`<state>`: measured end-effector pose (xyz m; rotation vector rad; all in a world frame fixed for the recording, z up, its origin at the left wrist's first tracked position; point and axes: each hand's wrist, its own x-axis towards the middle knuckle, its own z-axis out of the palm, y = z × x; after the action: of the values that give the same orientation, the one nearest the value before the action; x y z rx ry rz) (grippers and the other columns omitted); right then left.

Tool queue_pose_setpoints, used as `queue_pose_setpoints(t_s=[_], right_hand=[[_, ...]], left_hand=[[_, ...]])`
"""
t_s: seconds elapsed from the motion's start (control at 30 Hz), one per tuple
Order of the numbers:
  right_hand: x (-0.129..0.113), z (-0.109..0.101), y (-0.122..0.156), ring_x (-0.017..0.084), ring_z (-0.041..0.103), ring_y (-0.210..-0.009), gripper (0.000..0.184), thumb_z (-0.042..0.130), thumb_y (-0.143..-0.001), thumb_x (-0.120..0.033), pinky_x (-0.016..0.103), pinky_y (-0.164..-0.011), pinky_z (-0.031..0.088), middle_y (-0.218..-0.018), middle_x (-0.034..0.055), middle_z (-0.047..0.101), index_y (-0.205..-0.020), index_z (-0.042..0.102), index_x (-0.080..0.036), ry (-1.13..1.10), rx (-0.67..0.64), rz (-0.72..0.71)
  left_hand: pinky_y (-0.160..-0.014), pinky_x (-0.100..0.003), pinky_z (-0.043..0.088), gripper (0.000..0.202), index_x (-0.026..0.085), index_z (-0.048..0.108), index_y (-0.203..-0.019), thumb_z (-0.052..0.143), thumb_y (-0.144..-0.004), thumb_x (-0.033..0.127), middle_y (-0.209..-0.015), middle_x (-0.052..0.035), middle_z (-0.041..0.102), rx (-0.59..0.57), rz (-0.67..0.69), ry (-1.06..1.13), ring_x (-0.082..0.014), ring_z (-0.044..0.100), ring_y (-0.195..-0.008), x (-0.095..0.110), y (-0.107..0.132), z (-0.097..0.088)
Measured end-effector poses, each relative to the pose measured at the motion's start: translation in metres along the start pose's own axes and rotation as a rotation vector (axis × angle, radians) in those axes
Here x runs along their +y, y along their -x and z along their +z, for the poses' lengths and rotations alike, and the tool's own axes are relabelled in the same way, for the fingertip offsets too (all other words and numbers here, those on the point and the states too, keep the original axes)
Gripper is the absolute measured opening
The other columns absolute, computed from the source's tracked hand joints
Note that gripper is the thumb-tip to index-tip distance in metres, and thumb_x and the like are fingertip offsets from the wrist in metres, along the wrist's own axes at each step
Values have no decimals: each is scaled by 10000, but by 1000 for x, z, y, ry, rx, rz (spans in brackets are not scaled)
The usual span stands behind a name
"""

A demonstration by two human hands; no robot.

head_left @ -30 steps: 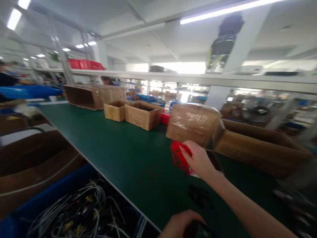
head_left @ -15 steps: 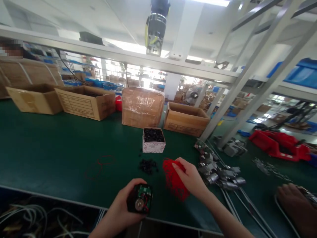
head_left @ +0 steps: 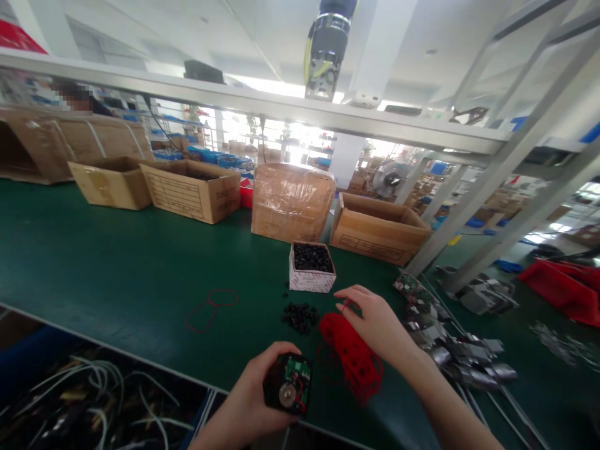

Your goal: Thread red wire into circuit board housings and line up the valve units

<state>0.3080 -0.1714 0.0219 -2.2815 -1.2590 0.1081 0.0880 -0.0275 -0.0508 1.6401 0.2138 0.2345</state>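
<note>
My left hand (head_left: 262, 394) is closed around a black housing (head_left: 274, 382), held upright near the bench's front edge. Inside the housing show a green circuit board (head_left: 296, 367), a round metal part and red wires. My right hand (head_left: 370, 315) is just above a heap of red rubber bands (head_left: 354, 353), its thumb and forefinger pinched on a thin red band (head_left: 345, 305). Small black parts (head_left: 300, 317) lie loose between the hands and a small white box (head_left: 312, 280) filled with similar black pieces. Two thin red loops (head_left: 201, 315) lie on the green bench to the left.
Cardboard boxes (head_left: 190, 194) line the back of the bench (head_left: 117, 250). Metal parts (head_left: 464, 356) and circuit boards lie at the right, by the slanted frame posts (head_left: 469, 206). A bin with white cables (head_left: 107, 400) is below the front edge. A tool (head_left: 325, 56) hangs overhead.
My right hand has lifted off the red heap, drawing a band up between its fingers. The heap looks looser. My left hand still holds the housing; the view has swung left.
</note>
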Motion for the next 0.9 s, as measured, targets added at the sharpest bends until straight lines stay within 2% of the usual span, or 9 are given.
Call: queue_pose_setpoints(t_s=[0.07,0.13,0.23,0.33,0.5,0.63,0.73,0.83,0.9], right_hand=[[-26,15,-19,198,666,-970,242,561,-924,-81,316,-905,515,-1079,84,701,-1078,734,-151,-52,-49,-108],[-53,32,-39,186,660,-1003,300,536,-902,-9,293,-931,498,-1066,73,710,-1072,741,-148,-56,-159,-185],[-85,53,-64,194,658,-906,315,517,-844,44,294,-855,490,-962,76,708,-912,767,-135,4,-288,-251],[-102,60,-84,163,630,-769,288,517,-805,40,263,-739,464,-860,60,690,-744,741,-130,28,-371,-284],[-114,63,-106,117,623,-720,263,591,-744,22,192,-644,428,-807,-1,696,-806,760,-169,43,-564,-344],[-132,93,-118,154,623,-814,166,739,-781,-156,223,-699,440,-920,34,690,-947,756,-160,87,-568,-391],[-152,123,-123,194,627,-902,238,738,-870,-348,268,-785,463,-978,78,681,-968,734,-132,126,-526,-393],[-172,146,-127,230,630,-931,205,714,-893,-292,311,-796,484,-1010,139,668,-919,706,-89,211,-504,-360],[-181,155,-131,208,638,-911,82,695,-886,-174,311,-793,511,-992,114,671,-896,687,-93,261,-530,-348]], left_hand=[[-788,-220,502,646,213,598,-1175,763,-573,46,-1064,-7,673,-3,16,26,-194,648,-950,1,0,0],[-794,-234,508,638,203,619,-1154,807,-559,73,-1052,-14,674,0,37,36,-202,646,-942,0,0,-1],[-827,-257,515,670,196,644,-1149,875,-524,124,-1084,-30,685,4,74,31,-224,649,-969,-4,-3,-4],[-890,-276,512,645,189,671,-1141,910,-542,209,-1120,-48,708,-34,110,45,-247,658,-1025,-10,-8,-10],[-940,-311,521,498,193,722,-1091,869,-634,324,-1124,-57,727,-77,99,62,-273,679,-1050,-26,-18,-11],[-1015,-370,510,430,228,756,-1040,862,-641,350,-1117,-40,746,-80,48,131,-317,682,-1096,-41,-26,-3],[-1057,-432,495,391,247,770,-1047,854,-679,350,-1103,-52,754,-83,-17,204,-357,665,-1146,-46,-27,-1],[-1035,-522,512,411,228,712,-1195,780,-818,378,-1125,-94,739,-89,-48,236,-344,655,-1164,-45,-21,-2],[-1000,-544,532,400,196,658,-1254,700,-913,401,-1169,-104,714,-97,-57,240,-309,660,-1138,-44,-16,-4]])
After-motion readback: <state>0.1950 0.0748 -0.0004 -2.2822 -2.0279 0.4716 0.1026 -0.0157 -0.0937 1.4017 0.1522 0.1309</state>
